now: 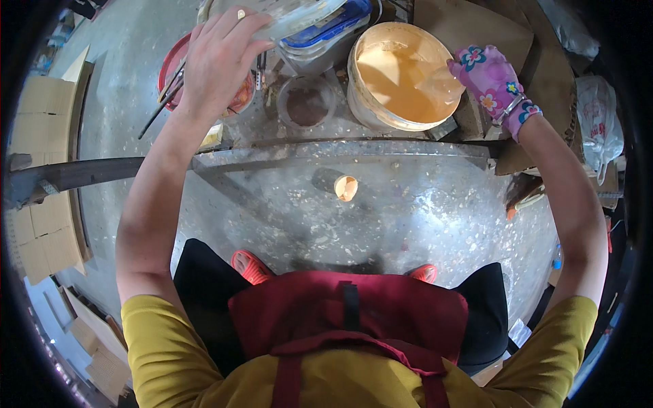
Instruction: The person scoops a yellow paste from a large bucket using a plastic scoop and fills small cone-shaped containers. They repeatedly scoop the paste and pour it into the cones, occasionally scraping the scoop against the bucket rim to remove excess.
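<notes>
At the top left, my bare left hand point(221, 58), a ring on one finger, is closed on the edge of a cloudy translucent lid point(303, 19). The lid is tilted over a clear tub with a blue rim point(333, 30). My right hand point(484, 78) wears a pink flowered glove. Its fingers are closed on a translucent plastic cup point(439, 87) that leans into a white bucket point(371, 112). Pale orange liquid point(394, 75) fills much of this bucket. Part of the cup is hard to make out against the liquid.
Brushes point(163, 109) lie across a red-rimmed bucket point(166, 68) behind my left forearm. A clear round container point(306, 102) stands beside the white bucket. A metal bar point(340, 149) crosses before me; a small orange-stained cup point(346, 188) sits on the floor. Cardboard point(476, 30) lies at right.
</notes>
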A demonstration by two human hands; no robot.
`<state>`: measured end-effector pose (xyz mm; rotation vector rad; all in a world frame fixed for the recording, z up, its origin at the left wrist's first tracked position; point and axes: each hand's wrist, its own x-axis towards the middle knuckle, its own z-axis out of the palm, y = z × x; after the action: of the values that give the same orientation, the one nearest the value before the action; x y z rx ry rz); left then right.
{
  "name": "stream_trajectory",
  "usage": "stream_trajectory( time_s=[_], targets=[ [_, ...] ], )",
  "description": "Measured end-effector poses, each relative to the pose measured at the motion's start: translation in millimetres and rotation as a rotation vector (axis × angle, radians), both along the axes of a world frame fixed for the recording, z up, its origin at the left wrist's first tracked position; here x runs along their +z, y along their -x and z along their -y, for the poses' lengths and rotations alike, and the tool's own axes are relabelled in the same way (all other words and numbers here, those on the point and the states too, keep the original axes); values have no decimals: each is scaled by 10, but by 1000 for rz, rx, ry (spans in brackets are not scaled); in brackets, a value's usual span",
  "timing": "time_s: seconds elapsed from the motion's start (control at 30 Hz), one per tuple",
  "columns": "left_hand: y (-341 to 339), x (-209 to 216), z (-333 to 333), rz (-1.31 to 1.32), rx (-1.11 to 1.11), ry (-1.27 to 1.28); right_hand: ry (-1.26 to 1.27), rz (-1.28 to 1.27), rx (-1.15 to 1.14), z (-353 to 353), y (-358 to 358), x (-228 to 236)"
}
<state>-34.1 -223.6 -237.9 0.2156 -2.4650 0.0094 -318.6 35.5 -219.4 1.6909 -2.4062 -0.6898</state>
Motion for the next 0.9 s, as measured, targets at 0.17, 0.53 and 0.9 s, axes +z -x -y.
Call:
stream_trajectory(
  time_s=[0.17, 0.53, 0.9],
  targets=[
    [31, 99, -91, 18, -13, 4, 36, 200, -272, 83, -72, 71],
    [95, 188, -177, -19, -99, 17, -6, -112, 222, -105, 109, 195],
    [48, 184, -209, -42, -86, 71, 20, -110, 264, -29, 14, 303]
  ],
)
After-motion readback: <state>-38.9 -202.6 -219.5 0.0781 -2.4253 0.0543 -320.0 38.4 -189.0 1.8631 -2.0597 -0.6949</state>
